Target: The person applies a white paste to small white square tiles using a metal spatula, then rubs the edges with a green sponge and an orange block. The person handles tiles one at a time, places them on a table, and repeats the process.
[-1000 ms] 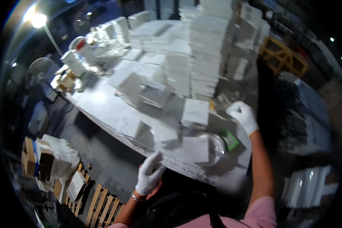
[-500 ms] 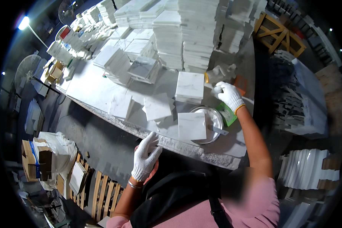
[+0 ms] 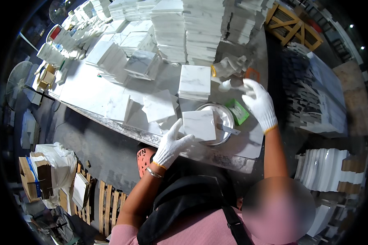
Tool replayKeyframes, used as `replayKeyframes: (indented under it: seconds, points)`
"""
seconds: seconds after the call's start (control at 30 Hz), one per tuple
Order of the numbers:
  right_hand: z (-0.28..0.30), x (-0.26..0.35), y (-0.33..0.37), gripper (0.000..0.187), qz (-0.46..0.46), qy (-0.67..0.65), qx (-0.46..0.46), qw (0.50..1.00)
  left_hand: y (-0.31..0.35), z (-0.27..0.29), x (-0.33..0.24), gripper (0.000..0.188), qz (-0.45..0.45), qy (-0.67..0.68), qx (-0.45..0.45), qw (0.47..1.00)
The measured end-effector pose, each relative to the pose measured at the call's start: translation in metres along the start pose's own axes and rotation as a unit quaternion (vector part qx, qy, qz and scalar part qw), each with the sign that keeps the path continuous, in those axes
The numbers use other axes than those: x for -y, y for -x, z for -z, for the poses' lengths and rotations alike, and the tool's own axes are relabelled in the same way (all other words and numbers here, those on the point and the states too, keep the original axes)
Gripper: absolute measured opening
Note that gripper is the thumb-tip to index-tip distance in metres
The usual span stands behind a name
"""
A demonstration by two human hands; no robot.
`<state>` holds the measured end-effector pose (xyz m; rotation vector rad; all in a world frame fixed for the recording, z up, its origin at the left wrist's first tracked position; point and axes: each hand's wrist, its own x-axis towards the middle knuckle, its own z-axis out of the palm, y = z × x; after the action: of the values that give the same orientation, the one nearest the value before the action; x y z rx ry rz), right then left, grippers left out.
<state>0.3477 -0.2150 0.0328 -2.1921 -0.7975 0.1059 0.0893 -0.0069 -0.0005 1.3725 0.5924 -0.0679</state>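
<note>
Here's the left hand, thumb and fingers spread wide, right at the near-left corner of the tile (a grey-veined one, covering part of the pan)! Touching? Cannot tell. And the right hand, fingers and thumb apart, hangs near the white lump, the green box just beside it, a scraper across the pan's rim.

The stone tile looks smooth, table edge rough.
</note>
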Motion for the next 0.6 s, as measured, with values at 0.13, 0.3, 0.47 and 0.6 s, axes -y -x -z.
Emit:
replayKeyframes:
  seconds: [0.13, 0.3, 0.47, 0.6]
  points:
    - [0.005, 0.023, 0.057, 0.031, -0.027, -0.029, 0.009, 0.999, -0.008, 0.000, 0.013, 0.065, 0.002, 0.048, -0.013, 0.999]
    - [-0.007, 0.062, 0.099, 0.018, -0.079, -0.063, 0.026, 0.995, -0.009, -0.001, 0.014, 0.049, -0.008, 0.064, -0.024, 0.998]
    - [-0.029, 0.067, 0.113, 0.024, -0.054, -0.097, 0.017, 0.994, 0.002, -0.002, 0.011, 0.047, -0.005, 0.138, -0.015, 0.990]
    - [-0.046, 0.072, 0.114, 0.035, -0.082, -0.076, 0.053, 0.992, 0.014, -0.007, 0.003, 0.046, -0.015, 0.161, -0.009, 0.987]
